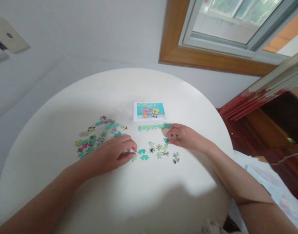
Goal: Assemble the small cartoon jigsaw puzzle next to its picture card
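Note:
My left hand (114,151) lies on the round white table (129,195), fingers curled, its tips touching a pale puzzle piece (134,158) beside two teal pieces (143,154). My right hand (184,137) pinches a small teal puzzle piece (166,140) just below a joined strip of pieces (153,127). A small reference picture (149,111) with cartoon figures lies behind the strip. A few loose pieces (161,151) sit between my hands.
A heap of several loose puzzle pieces (96,138) lies left of my left hand. A wood-framed window (212,39) is on the wall behind the table. Dark wooden furniture (273,123) and white cloth (265,178) stand to the right.

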`<state>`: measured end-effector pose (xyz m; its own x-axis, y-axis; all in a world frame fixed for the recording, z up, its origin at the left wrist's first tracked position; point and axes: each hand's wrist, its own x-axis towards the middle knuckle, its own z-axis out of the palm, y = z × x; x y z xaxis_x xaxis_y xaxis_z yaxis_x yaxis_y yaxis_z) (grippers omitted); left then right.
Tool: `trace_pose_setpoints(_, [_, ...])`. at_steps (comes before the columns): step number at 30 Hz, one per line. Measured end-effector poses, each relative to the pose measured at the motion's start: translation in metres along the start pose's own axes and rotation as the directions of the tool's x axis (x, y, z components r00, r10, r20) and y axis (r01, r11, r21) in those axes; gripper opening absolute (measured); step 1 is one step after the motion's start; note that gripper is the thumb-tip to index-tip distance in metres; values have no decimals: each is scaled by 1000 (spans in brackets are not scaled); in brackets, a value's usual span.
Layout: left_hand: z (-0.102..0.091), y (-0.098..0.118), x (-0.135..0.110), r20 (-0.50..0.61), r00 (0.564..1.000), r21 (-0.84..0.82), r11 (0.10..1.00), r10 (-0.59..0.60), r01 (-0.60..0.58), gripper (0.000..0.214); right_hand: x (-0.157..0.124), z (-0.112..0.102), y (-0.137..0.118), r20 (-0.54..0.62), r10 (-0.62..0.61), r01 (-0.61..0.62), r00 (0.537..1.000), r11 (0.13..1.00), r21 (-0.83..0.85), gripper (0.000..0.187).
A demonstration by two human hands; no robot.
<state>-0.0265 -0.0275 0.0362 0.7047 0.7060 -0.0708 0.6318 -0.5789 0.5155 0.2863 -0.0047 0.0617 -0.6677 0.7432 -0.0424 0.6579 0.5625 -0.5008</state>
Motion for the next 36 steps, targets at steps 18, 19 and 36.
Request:
trace_pose_setpoints(18, [0, 0, 0, 10, 1000, 10, 1000, 1, -1, 10, 4, 15, -7, -48, 191, -187, 980, 979, 86, 10])
trace_pose_setpoints(19, [0, 1, 0, 8, 1000, 11, 1000, 2, -2, 10, 4, 15, -7, -39, 204, -199, 978, 975, 95, 10])
trace_pose_setpoints(36, [-2, 2, -1, 3, 1000, -10, 1000, 2, -2, 11, 1, -9, 39, -137, 457, -429, 879, 883, 192, 19])
